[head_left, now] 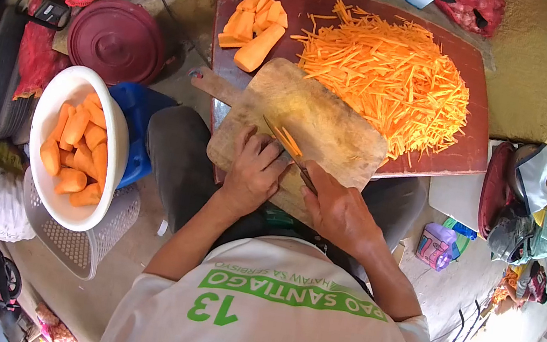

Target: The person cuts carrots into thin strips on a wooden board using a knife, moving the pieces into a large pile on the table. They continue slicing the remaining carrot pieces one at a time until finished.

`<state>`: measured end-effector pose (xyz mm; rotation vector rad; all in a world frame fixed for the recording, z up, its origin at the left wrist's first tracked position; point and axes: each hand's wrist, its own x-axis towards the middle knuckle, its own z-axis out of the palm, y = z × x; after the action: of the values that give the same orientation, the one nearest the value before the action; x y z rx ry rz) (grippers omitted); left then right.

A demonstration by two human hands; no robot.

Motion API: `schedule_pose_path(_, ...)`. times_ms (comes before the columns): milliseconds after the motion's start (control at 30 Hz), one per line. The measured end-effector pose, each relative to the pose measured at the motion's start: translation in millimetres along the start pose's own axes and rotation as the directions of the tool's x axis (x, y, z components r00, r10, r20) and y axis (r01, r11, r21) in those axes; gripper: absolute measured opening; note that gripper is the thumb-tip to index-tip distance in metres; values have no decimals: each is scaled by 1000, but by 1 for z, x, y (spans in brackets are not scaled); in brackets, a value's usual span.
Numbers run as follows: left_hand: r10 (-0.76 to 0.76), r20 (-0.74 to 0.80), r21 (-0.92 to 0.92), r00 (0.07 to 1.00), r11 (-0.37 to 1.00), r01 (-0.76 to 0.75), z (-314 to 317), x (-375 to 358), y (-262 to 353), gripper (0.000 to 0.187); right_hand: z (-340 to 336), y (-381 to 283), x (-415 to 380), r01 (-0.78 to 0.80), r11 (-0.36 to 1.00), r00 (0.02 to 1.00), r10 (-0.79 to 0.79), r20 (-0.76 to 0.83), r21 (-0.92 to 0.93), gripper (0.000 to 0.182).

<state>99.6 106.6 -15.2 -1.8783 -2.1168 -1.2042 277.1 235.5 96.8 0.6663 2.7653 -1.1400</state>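
Note:
My right hand (pixel 342 209) is closed round the handle of a knife (pixel 291 157), its blade slanting up and left across a wooden cutting board (pixel 336 131). A few thin carrot strips (pixel 289 141) lie along the blade's right side. My left hand (pixel 256 168) presses on the board just left of the blade, fingers curled under; whatever they hold is hidden. Behind the board, a large heap of shredded carrot (pixel 390 79) covers much of the red table (pixel 475 74). Several carrot chunks (pixel 256 23) are piled at the table's back left corner.
On the left, a white basin (pixel 39 129) of peeled carrots sits above a grey perforated basket (pixel 92 250). Beside it are a blue container (pixel 137 115) and a maroon lidded tub (pixel 116 41). The board's handle (pixel 212 84) sticks out leftward. Bags (pixel 526 180) lie at right.

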Motion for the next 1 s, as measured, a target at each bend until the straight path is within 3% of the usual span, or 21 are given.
schedule_pose_path(67,10,-12,12,1000,1000,-10,2,1,-1,28,1,0,-6,63,998,997,-63,-42,-11,44)
schedule_pose_path(167,0,3,13,1000,1000,0,0,-3,-2,29,-6,-7,-23,-14,1000,1000,14,13,5,45)
schedule_pose_path(267,13,9,16,1000,1000,-13,1,-3,-2,31,7,2,-8,63,998,996,-62,-69,4,41)
schedule_pose_path(467,16,-11,12,1000,1000,-16,5,-5,-5,31,0,-2,-8,84,996,994,-83,-69,24,36)
schedule_pose_path(567,-1,-5,26,1000,1000,2,2,-9,-4,33,-4,-12,-22,-33,999,999,32,17,38,37)
schedule_pose_path(667,-7,-3,44,1000,999,7,2,-7,-2,33,14,-2,-4,-13,999,998,15,-55,41,35)
schedule_pose_path(767,-12,-28,62,1000,998,13,3,-8,1,32,14,0,12,6,999,999,-4,-35,49,38)
schedule_pose_path(867,-1,-37,68,999,998,4,1,-5,-1,32,-2,-13,-6,-73,990,997,71,19,124,39)
schedule_pose_path(1000,-6,-37,49,999,999,8,4,-10,-4,30,13,-7,-11,-29,996,999,32,-43,79,40)
